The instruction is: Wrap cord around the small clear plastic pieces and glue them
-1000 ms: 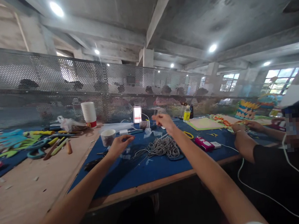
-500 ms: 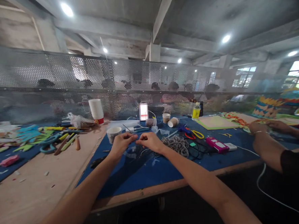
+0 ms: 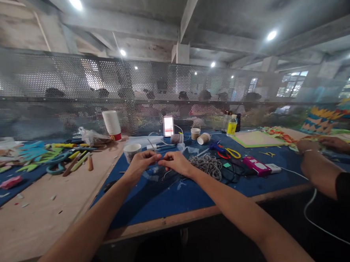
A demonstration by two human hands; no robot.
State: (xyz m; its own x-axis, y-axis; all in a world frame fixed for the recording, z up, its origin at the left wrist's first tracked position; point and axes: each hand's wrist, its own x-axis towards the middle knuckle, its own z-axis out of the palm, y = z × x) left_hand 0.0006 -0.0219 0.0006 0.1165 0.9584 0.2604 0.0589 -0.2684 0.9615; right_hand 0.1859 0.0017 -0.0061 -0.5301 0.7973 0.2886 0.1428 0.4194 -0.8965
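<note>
My left hand (image 3: 142,163) and my right hand (image 3: 176,163) meet fingertip to fingertip over the blue mat (image 3: 179,198). Both pinch a thin pale strand between them, too fine to make out clearly. A thin stick-like end pokes up just above my left fingers. Right of my right hand lies a heap of grey cord (image 3: 208,165). A white paper cup (image 3: 132,151) stands just beyond my left hand.
A stack of cups (image 3: 111,125), two tipped small cups (image 3: 203,138), a yellow bottle (image 3: 232,126), scissors (image 3: 228,154) and a pink box (image 3: 255,166) lie around. Foam cut-outs (image 3: 34,153) sit at left. A co-worker's hands (image 3: 311,148) work at right. A mesh fence (image 3: 72,94) backs the table.
My right hand came back from its far reach and joined my left hand at the middle of the mat. The view has shifted slightly right to left.
</note>
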